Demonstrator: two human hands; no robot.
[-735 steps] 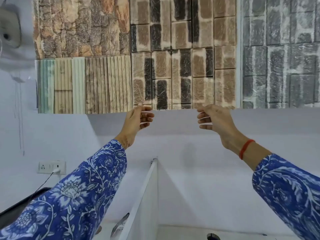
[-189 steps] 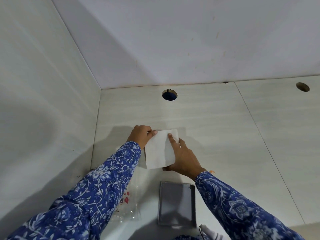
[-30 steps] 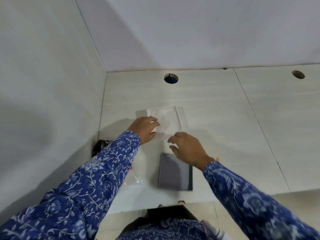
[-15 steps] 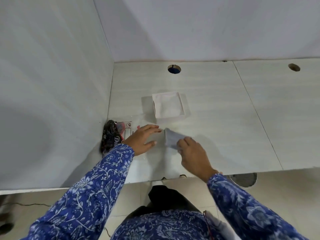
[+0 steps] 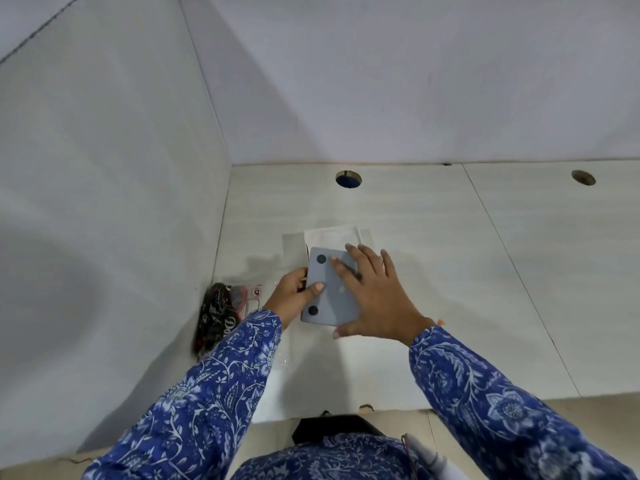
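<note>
Left hand (image 5: 294,296) pinches edge of flat grey rectangular slab (image 5: 333,301) with dark round pads; right hand (image 5: 379,299), spread flat, steadies it, likely aligning over folded white paper (image 5: 331,238).

The right grip (image 5: 377,299) lies over the right side of the grey slab (image 5: 329,299) and hides it. Of the left grip (image 5: 289,294), only the thumb shows on top; its fingers are behind the slab's left edge. The slab covers all but the far strip of the white folded sheet (image 5: 332,235). The left sleeve (image 5: 207,393) cuts across the dark packet (image 5: 214,313), whose lettering is too blurred to read.
</note>
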